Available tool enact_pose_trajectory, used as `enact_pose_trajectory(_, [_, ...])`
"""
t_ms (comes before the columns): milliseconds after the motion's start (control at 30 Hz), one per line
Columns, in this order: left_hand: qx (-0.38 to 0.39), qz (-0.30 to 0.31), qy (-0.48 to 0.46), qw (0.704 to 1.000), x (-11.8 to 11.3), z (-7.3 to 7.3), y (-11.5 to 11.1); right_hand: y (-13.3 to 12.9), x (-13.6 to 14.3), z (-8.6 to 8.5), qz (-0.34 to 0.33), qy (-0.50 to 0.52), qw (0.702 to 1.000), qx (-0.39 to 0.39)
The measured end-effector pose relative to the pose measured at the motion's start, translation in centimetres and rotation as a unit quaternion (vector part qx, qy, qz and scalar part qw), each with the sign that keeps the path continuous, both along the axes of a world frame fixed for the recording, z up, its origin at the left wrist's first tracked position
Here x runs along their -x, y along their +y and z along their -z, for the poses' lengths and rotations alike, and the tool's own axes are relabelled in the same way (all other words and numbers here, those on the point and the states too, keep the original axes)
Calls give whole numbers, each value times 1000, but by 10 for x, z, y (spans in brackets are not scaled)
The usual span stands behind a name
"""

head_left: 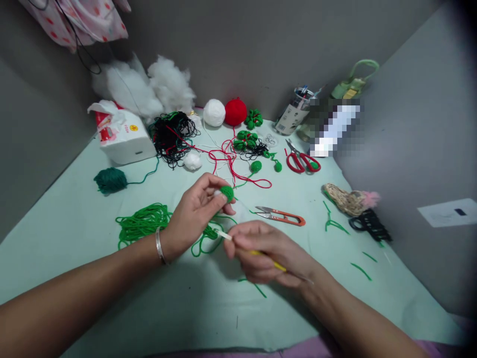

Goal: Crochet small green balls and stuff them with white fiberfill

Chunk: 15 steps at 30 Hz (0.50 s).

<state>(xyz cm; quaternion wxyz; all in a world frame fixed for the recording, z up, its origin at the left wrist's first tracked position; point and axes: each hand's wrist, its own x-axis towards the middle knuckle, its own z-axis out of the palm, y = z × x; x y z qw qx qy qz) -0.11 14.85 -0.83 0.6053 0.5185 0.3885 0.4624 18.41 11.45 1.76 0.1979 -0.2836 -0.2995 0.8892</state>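
My left hand (199, 209) pinches a small green crocheted piece (227, 193) between thumb and fingers, with a bit of white stuffing showing beside it. In my right hand (266, 248) is a crochet hook (274, 262) with a yellow handle; its pale end points toward the left hand and a thin metal end runs back along the wrist. The two hands are close but apart. Beneath them lies loose green yarn (204, 246), joined to a green skein (143, 223) left of the left wrist. Orange thread snips (281, 217) lie just beyond the right hand.
Red-handled scissors (302, 161), red yarn (235, 112), white yarn (214, 113) and crocheted green pieces (246, 140) lie at the back. A tissue box (126, 141), white stuffing (130, 89) and dark green yarn (111, 180) stand left. A hair claw (370, 224) and yarn scraps lie right.
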Motion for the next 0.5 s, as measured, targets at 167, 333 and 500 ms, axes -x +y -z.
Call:
enact_pose_trajectory(167, [8, -12, 21, 1000, 3, 2, 7, -7, 0, -5, 20, -45, 992, -113])
enact_pose_trajectory(333, [-34, -13, 114, 993, -1, -2, 1, -5, -2, -13, 229, -253, 889, -306])
enact_pose_trajectory(500, [-144, 18, 187, 972, -6, 2, -6, 2, 0, -4, 261, -332, 834, -356])
